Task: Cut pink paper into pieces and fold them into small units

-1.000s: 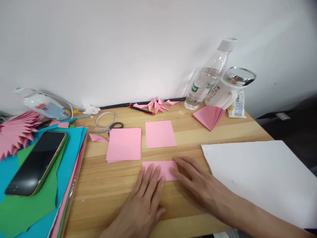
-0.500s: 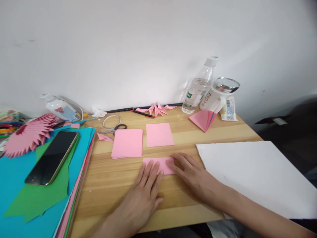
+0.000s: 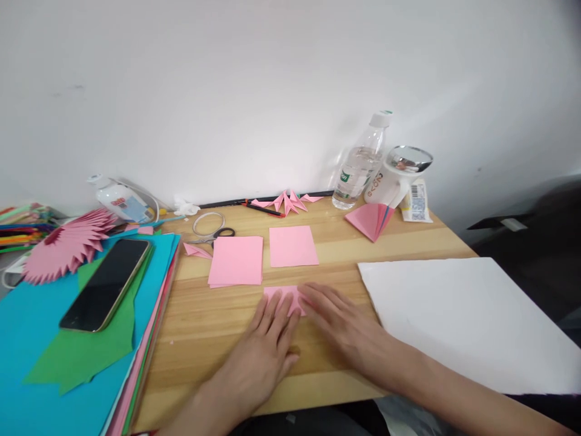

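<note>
Both of my hands press flat on a folded pink paper (image 3: pixel 282 295) near the front of the wooden desk (image 3: pixel 213 330). My left hand (image 3: pixel 263 342) lies with fingers stretched out over the paper's left part. My right hand (image 3: pixel 338 321) covers its right part, fingers extended and flat. Just beyond sit a small stack of pink squares (image 3: pixel 236 260) and a single pink square (image 3: pixel 293 246).
A phone (image 3: pixel 106 283) lies on stacked blue and green sheets (image 3: pixel 54 357) at the left, with a pink paper fan (image 3: pixel 68 245) behind. Scissors (image 3: pixel 209 234), a pen (image 3: pixel 263 208), folded pink pieces (image 3: pixel 285 200), a water bottle (image 3: pixel 358 163) and a white sheet (image 3: pixel 463 315) surround my hands.
My right hand has slid left across the folded pink paper, covering more of it. The view has pulled back and shifted slightly, showing more of the left side.
</note>
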Motion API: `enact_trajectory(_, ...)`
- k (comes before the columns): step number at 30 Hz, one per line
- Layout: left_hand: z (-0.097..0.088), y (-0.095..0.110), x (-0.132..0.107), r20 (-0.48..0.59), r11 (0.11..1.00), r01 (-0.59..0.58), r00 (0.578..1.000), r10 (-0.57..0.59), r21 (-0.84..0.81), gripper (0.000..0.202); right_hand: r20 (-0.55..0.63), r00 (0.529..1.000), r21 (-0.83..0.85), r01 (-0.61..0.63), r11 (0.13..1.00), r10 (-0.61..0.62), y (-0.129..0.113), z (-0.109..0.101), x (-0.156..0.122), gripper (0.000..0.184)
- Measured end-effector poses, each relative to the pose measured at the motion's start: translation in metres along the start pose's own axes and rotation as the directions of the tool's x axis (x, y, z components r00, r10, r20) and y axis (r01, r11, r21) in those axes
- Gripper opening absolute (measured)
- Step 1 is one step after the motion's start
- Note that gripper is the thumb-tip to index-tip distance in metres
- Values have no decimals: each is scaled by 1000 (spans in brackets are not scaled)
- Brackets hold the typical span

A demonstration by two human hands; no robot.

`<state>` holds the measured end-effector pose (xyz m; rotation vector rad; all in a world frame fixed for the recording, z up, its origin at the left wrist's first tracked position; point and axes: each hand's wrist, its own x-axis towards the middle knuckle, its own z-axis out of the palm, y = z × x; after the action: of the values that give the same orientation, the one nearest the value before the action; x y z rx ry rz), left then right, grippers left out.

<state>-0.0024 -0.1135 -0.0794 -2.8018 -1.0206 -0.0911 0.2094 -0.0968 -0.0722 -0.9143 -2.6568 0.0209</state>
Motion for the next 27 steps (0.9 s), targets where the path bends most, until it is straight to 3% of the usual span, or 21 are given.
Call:
enact_trajectory(11, 1, -1, -1, -3, 999, -16, 1000, 16, 33, 62, 82, 994, -23, 72, 997, -70, -7, 4, -4, 48)
enact_trajectory(19, -3, -6, 0, 55, 996, -86, 995, 85, 22, 90, 63, 996, -100, 74, 992, -68, -13, 14, -6, 38)
enact_trajectory(27, 0, -7, -2, 73, 995, -70, 994, 75, -71, 87, -11, 998, -108, 63, 992, -64, -4, 11, -23, 27)
